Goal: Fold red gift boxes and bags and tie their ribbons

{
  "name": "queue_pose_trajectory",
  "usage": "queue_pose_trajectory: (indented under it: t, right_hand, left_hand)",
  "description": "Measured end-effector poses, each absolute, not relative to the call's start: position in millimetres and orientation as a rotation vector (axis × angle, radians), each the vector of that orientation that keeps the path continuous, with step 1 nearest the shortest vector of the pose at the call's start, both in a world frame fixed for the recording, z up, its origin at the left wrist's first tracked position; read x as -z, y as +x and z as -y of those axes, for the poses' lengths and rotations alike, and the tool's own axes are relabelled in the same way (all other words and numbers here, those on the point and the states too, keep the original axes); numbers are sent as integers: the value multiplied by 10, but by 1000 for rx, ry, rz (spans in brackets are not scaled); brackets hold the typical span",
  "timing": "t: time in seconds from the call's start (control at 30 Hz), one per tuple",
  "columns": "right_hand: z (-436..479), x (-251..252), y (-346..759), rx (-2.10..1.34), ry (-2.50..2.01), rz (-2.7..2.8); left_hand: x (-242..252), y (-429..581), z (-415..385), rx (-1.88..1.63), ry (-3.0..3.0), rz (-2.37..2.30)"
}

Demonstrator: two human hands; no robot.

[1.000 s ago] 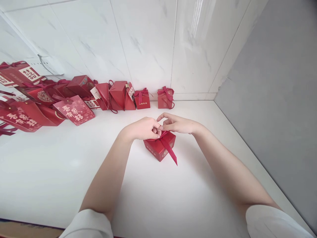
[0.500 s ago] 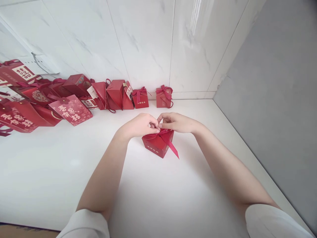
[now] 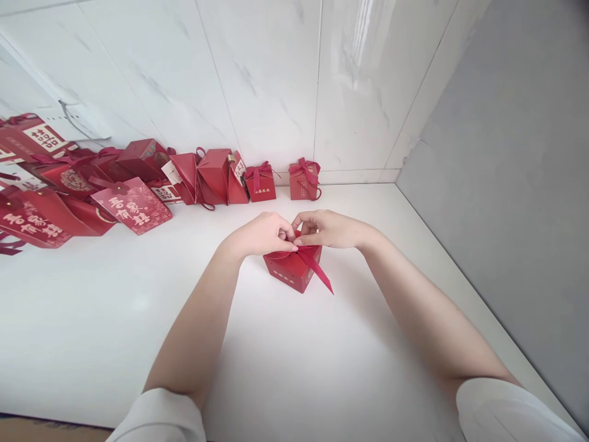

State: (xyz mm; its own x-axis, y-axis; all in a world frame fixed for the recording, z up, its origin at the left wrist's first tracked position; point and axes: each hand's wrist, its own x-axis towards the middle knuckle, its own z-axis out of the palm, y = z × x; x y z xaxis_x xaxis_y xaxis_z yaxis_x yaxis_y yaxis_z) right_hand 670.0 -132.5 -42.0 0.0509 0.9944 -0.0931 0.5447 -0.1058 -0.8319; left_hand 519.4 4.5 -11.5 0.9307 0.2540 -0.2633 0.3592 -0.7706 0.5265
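Note:
A small red gift box [image 3: 289, 273] with pale printed characters stands on the white table [image 3: 294, 362]. Over its top runs a dark pink ribbon [image 3: 317, 270], one pointed tail hanging past the box's right side. My left hand [image 3: 264, 234] is closed at the top of the box, thumb and fingers pinching the ribbon. From the right, my right hand [image 3: 329, 229] meets it with curled fingers, also pinching the ribbon. The fingertips of both hands nearly touch, and they hide the middle of the ribbon and part of the lid.
Two small red boxes with bows, a left one [image 3: 261, 184] and a right one [image 3: 304, 184], stand by the tiled wall [image 3: 271, 80]. Several red boxes and bags crowd the left, with a pink printed bag [image 3: 133, 205] in front. A grey panel [image 3: 506, 184] bounds the right side.
My fingertips have shifted slightly at the ribbon, the right thumb a little lower. The box stays in nearly the same spot, its ribbon tail still hanging to the right.

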Motion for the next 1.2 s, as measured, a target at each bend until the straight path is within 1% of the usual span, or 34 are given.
queue_pose_trajectory:
  t: [0.23, 0.53, 0.77, 1.2]
  right_hand:
    - [1325, 411, 6659, -838, -1749, 1595]
    - [1351, 357, 6666, -834, -1832, 1585]
    - [1338, 387, 6640, -917, -1825, 1595]
    - [1333, 371, 6604, -909, -1820, 1600]
  left_hand:
    - [110, 5189, -38, 239, 2475, -458]
    - [136, 5191, -47, 241, 2465, -464]
    - [139, 5185, -58, 258, 2441, -468]
    - [145, 5187, -47, 264, 2447, -452]
